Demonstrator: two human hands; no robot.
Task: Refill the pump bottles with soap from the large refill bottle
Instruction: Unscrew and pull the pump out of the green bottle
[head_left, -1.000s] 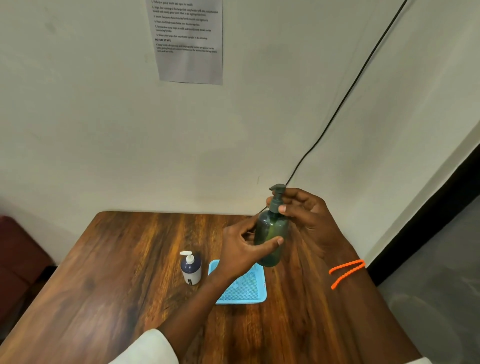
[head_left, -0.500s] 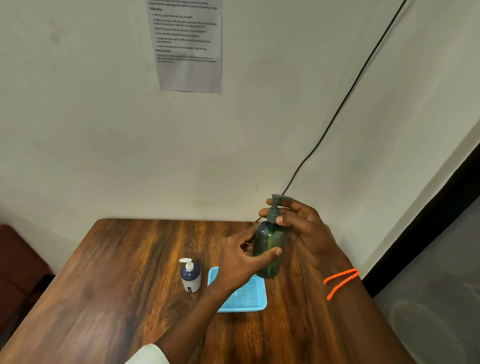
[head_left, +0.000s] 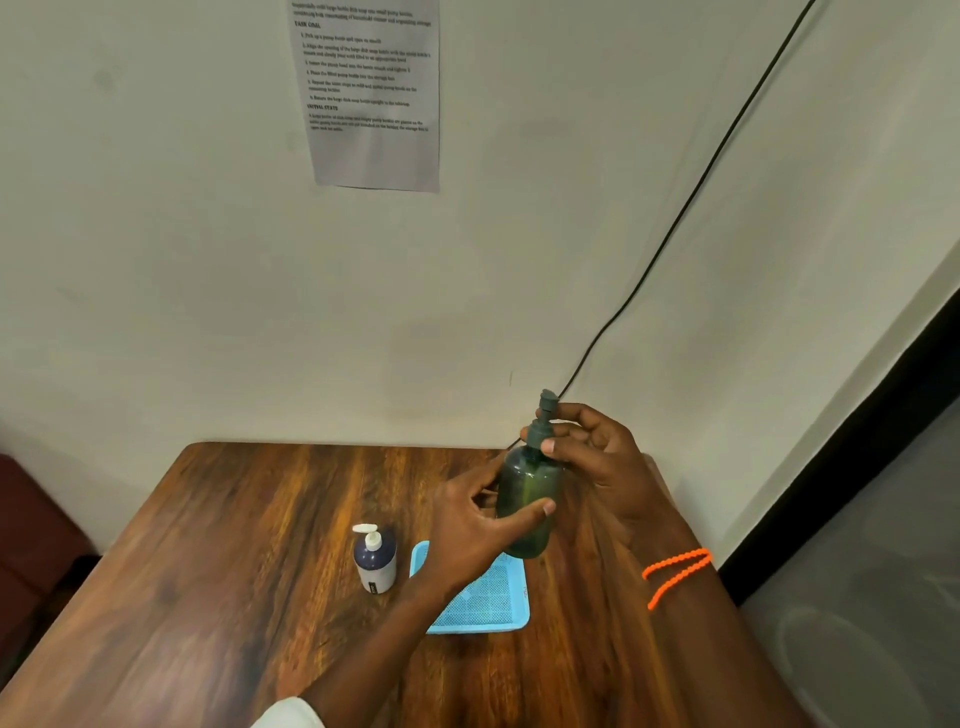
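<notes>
Brown wood-grain tabletop (head_left: 218, 587). Small dark-blue pump bottle with white pump (head_left: 375, 560) stands upright just left of the light-blue mesh plastic tray (head_left: 485, 603). Left hand (head_left: 475, 527) above the tray, fingers and thumb wrapped round the body of the translucent dark-green pump bottle (head_left: 530, 496), held upright off the tabletop over the tray's far right corner. Right hand (head_left: 597, 457) right of that bottle, fingertips pinching its dark pump collar. Orange beaded cord (head_left: 675, 571) on right wrist.
</notes>
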